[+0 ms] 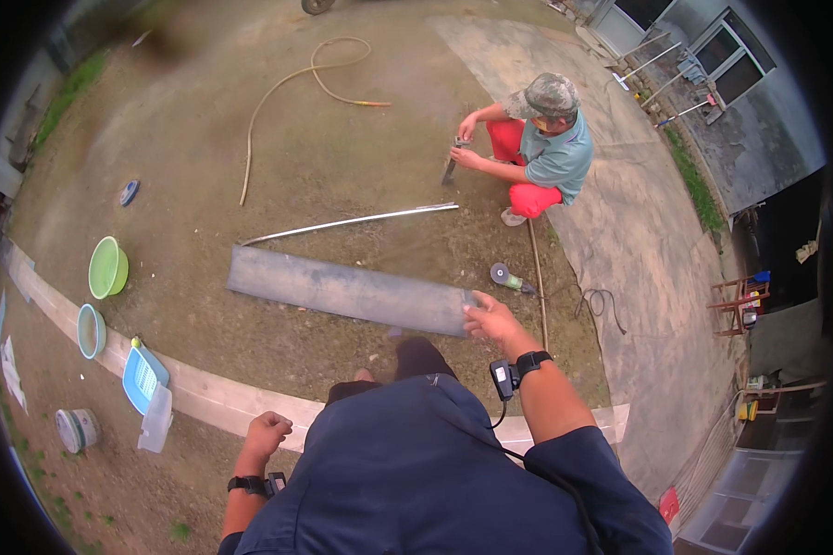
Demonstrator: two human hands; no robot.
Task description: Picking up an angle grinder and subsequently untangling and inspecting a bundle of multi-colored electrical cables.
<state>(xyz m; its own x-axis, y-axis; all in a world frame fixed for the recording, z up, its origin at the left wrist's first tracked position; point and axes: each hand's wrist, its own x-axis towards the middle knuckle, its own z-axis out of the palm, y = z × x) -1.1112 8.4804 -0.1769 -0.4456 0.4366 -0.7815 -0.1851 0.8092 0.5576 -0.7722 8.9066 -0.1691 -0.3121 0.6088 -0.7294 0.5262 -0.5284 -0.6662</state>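
- Outdoor yard, bare brown dirt (185, 185); pale ground cover (639, 213) at 2–3 o'clk, bldg wall (754, 111) beyond it, approx 2.
- On my feed, R hand (493, 322) at 4 o'clk: gripping nearer end of long dk-grey sheet (352, 290), thumb & fingers on its edge.
- Sheet lies across view ctr, from 9 o'clk over to 4, R end at the hand.
- L hand (268, 433) at 7–8 o'clk, well apart from sheet: fingers curled, palm hidden from me, can't tell if fully closed. Nearest to it: pale strip (199, 398) on ground.
- Thin silvery bar (361, 222) at 11, one end close to sheet's far L corner.
- Co-worker (557, 153) squatting at 1–2, both hands on dk tool (450, 171); kind unclear.
- Angle grinder (509, 277) at 3, on dirt, beside long brown rod/hose (537, 277).
- Yellowish hose (261, 111) looped at 11.
- 9 o'clk: green basin (108, 267); approx 8–9: lt-blue basin (91, 331), blue basket (142, 377), white bucket (77, 430).
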